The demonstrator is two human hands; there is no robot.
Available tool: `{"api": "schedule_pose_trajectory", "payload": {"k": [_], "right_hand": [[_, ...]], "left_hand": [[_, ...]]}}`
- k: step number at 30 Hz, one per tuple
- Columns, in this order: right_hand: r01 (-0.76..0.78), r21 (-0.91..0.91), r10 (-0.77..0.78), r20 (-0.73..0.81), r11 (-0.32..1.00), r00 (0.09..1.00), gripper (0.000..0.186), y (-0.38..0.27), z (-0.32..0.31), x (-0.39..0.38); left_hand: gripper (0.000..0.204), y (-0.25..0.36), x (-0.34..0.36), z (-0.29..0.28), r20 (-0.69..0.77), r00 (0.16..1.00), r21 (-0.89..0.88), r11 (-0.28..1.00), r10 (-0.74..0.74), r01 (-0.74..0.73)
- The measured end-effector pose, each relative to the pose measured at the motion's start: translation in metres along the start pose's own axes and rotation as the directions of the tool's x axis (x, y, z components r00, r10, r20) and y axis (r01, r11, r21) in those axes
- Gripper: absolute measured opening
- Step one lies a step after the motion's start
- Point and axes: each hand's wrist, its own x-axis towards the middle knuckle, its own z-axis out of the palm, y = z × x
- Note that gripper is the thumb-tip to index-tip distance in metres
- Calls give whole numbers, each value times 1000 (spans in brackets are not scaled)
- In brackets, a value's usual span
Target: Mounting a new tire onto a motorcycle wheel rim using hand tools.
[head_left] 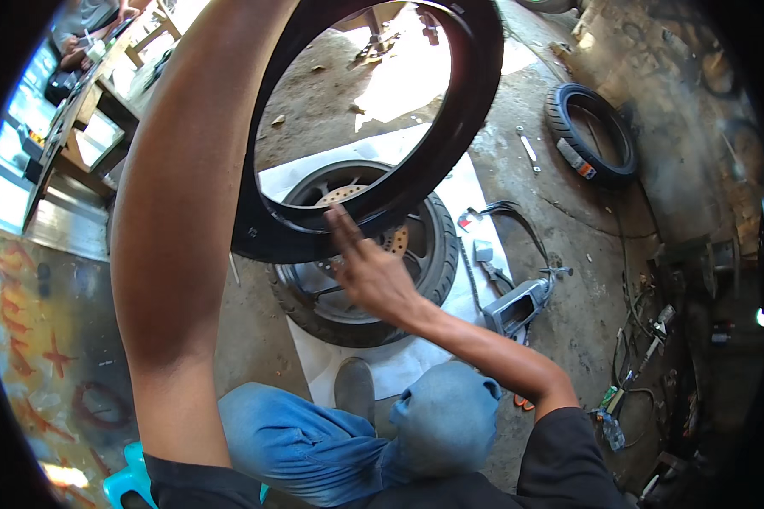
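Note:
A black motorcycle tyre (473, 81) is held up off the floor, tilted, with its open middle facing me. My left forearm (182, 187) reaches up along the tyre's left side; the hand itself lies beyond the top edge, out of sight. My right hand (373, 276) is at the tyre's lower part, two fingers stretched out and touching its inner edge. The thumb is hard to make out. Below, a motorcycle wheel (443, 263) with a tyre on its rim and a brake disc lies flat on a white sheet (314, 365), partly hidden by the raised tyre.
Another tyre (560, 127) with a label lies at the right, near a wrench (528, 148). A grey swingarm-like metal part (518, 307) sits beside the sheet. Cables and tools clutter the right side. A wooden bench (85, 144) and a person (85, 38) are at the far left.

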Motion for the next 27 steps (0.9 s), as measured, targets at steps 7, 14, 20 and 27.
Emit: {"api": "schedule_pose_trajectory", "payload": {"k": [7, 14, 20, 27], "right_hand": [[16, -52, -12, 78, 999, 997, 83, 9, 27, -12], [26, -447, 37, 132, 894, 991, 79, 153, -41, -36], [374, -898, -174, 341, 231, 924, 73, 209, -208, 71], [382, -912, -387, 410, -151, 826, 92, 183, -292, 158]], "left_hand": [[79, 10, 12, -2, 62, 998, 15, 1000, -5, 4], [88, 7, 7, 0, -7, 997, 39, 997, -72, 72], [88, 14, 6, 1, -50, 985, 57, 984, -166, 169], [81, 26, 6, -4, 29, 982, 53, 982, -186, 184]]}}
